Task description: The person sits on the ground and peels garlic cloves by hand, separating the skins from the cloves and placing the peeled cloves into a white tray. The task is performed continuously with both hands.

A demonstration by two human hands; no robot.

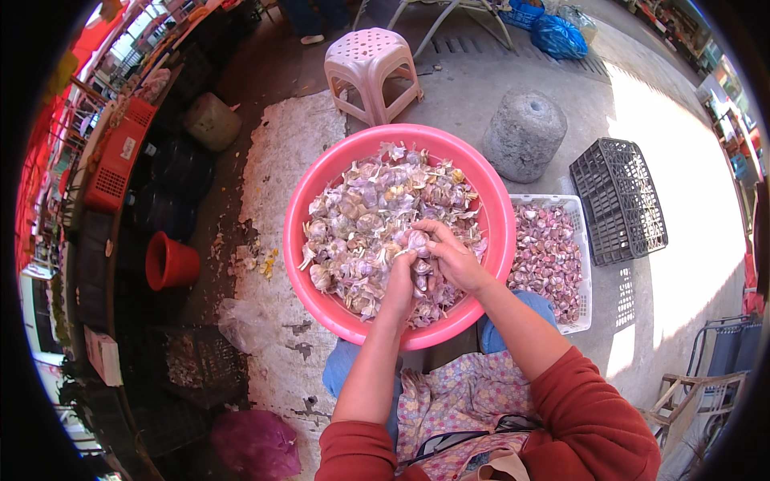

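Before me a large pink plastic basin (490, 180) is heaped with garlic bulbs (361, 222) and loose papery skins. Over the near right part of the heap, both of my hands meet on one pale purple garlic bulb (416, 240). My left hand (400, 285) grips it from the lower left with the thumb up. My right hand (452, 255) holds its other side between thumb and fingers. Several garlic cloves (423, 273) show between my palms; whether a hand bears them is unclear. Right of the basin, a white plastic crate (585, 270) contains many separated, reddish-purple cloves (544, 258).
A pink plastic stool (370, 66) stands beyond the basin, with a stone cylinder (526, 135) to its right. A black plastic crate (622, 201) rests beside the white one. Leftward are a red bucket (174, 261), a clear plastic bag (243, 324) and a purple bag (255, 442).
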